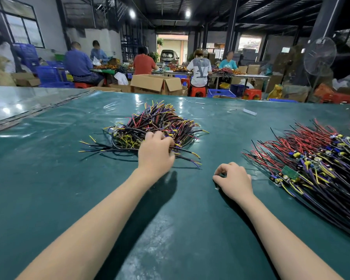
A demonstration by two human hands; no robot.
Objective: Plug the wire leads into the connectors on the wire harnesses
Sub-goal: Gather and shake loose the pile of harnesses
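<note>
The left hand (157,152) is reaching out into the heap of wire leads (150,126) in the middle of the green table (49,178), fingers curled down into the tangle at its near edge. It is looking like a pick, the fingers closing around a few dark strands, though which lead, if any, is actually pinched I cannot tell from here.

The right hand (233,178) is resting knuckles-up on the table, fingers loosely curled with thumb and forefinger nearly meeting; whether anything small is sitting between them is not showing. It is waiting just beside the second pile, the wire harnesses (311,168) with their red and black wires and small circuit boards (289,172) fanned out to the right, and that placing is making sense: one hand fetching a lead, the other staying close to the boards that will be receiving it.

The two piles are lying well apart, so supply and work are not mixing. Nothing is being plugged yet; the job is sitting at the fetching step.
</note>
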